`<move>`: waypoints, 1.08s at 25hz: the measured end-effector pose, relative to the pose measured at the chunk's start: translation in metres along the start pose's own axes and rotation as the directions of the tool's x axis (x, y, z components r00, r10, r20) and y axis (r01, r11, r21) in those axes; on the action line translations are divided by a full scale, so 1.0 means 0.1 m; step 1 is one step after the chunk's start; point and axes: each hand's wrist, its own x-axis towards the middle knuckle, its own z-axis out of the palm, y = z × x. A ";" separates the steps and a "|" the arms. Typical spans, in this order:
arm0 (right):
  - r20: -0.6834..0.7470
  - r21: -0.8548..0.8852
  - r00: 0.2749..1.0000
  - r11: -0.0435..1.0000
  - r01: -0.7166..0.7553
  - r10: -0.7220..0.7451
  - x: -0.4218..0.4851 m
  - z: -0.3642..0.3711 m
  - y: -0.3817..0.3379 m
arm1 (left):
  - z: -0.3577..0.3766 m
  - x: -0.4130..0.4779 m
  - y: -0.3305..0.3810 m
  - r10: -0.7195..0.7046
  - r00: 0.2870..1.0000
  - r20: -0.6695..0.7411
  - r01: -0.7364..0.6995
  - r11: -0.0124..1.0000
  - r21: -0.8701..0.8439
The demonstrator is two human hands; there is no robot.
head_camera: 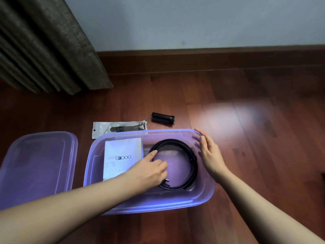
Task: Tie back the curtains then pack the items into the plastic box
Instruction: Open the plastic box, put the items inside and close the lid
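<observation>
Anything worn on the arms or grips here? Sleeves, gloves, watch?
Nothing worn. Left grip and right grip are bare hands: no gloves, rings or watch visible. Both forearms bare to the frame edge, no sleeves or markings.

Open at the top of the plastic box. Filled at the left end by a white packet, across the middle and right by a coiled black belt; bare inside the coil and along the near wall. Crossed over the near rim by the left hand, flanked at the right wall by the right hand. Hemmed on the floor by the lid to the left, a clear sachet at the far rim, a black cylinder just beyond. Wide and bare rightward; closed far left by the curtain.
</observation>
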 end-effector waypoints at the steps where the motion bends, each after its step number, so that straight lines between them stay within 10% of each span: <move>1: 0.001 0.002 1.000 1.000 -0.002 0.002 0.00 0.00 -0.01 | 0.03 0.01 0.00 -0.030 1.000 -0.011 0.030 0.999 0.036; 6: 0.002 0.004 1.000 1.000 -0.002 0.002 0.00 0.00 -0.01 | -0.11 0.04 -0.10 -0.063 0.986 0.155 0.070 0.997 -0.040; 10: -0.012 0.016 1.000 1.000 0.011 -0.011 -0.01 0.00 -0.01 | -0.45 0.12 -0.27 -0.010 0.906 0.423 0.229 0.851 -0.472; 15: -0.023 0.003 1.000 1.000 0.010 -0.010 -0.03 0.00 -0.04 | -0.61 0.55 -0.88 -0.451 0.887 0.103 0.423 0.701 -0.574; 23: -0.027 0.005 1.000 1.000 0.005 -0.005 -0.05 0.00 -0.07 | 0.19 1.05 -1.32 -0.480 0.775 0.412 0.618 0.714 -0.329; 27: -0.032 -0.005 0.999 1.000 0.008 -0.008 -0.05 0.00 -0.07 | -0.02 0.91 -1.23 -0.603 0.796 0.051 0.529 0.652 -0.543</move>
